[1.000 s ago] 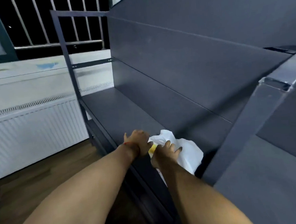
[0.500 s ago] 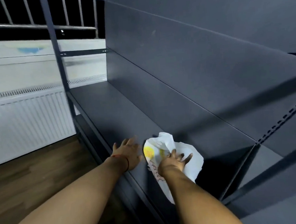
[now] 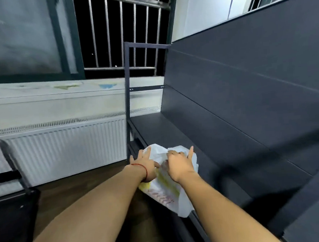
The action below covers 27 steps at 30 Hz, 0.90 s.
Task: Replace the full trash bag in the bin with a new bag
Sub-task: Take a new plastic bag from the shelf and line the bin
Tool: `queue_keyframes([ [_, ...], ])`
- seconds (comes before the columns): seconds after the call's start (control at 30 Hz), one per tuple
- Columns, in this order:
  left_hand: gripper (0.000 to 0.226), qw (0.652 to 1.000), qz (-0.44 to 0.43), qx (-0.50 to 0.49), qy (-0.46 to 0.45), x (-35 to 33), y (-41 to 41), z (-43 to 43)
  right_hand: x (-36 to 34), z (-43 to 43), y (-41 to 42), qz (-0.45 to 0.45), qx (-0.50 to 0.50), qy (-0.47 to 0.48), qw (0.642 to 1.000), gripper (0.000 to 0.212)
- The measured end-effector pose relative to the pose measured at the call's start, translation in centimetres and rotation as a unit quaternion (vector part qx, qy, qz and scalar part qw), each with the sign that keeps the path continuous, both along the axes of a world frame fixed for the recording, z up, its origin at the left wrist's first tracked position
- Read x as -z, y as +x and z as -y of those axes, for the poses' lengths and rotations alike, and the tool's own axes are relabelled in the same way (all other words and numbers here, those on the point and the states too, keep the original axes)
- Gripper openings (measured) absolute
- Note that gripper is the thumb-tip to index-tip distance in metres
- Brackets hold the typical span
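A crumpled white plastic bag (image 3: 166, 191) with yellow and red print lies on the front edge of a dark grey shelf (image 3: 175, 131); its near end hangs over the edge. My left hand (image 3: 146, 166), with a red string at the wrist, rests flat on the bag's left side, fingers spread. My right hand (image 3: 180, 163) presses on the bag's upper right part with most fingers curled into the plastic and one finger stretched out. No trash bin is clearly recognisable in view.
The shelf unit's dark back panel (image 3: 248, 85) rises at the right, and its thin metal post (image 3: 128, 96) stands behind my hands. A white radiator (image 3: 63, 147) lines the wall under a barred window (image 3: 123, 32). A black object with a curved metal handle (image 3: 8, 203) sits on the wooden floor (image 3: 79, 189) at left.
My left hand has moved from the bare shelf onto the bag. The bag now lies flatter and further over the shelf's front edge. The view has tilted up toward the window.
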<state>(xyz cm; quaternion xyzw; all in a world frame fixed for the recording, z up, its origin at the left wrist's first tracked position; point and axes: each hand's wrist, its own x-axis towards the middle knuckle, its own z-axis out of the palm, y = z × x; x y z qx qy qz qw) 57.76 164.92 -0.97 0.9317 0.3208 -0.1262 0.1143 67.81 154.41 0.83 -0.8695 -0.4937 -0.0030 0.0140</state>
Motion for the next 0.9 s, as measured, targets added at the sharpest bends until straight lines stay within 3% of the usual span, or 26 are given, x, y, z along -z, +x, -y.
queue_keyframes([
  [0.17,0.064,0.997,0.022,-0.053,0.047,-3.3,-8.2,-1.4,-2.9,-1.3,-6.3,0.013,-0.097,0.051,0.994,0.029],
  [0.3,0.074,0.992,0.049,-0.110,0.042,-3.0,-14.4,-2.2,-2.5,-2.4,-11.1,-0.034,-0.135,0.077,0.987,0.018],
  [0.57,0.067,0.972,0.038,-0.230,-0.031,2.5,-26.1,0.4,6.8,-1.7,-19.2,-0.110,-0.164,-0.119,0.973,0.043],
  [0.9,0.064,0.940,-0.001,-0.330,-0.092,10.4,-33.6,8.4,15.3,1.4,-23.7,-0.106,-0.282,-0.098,0.948,0.043],
])
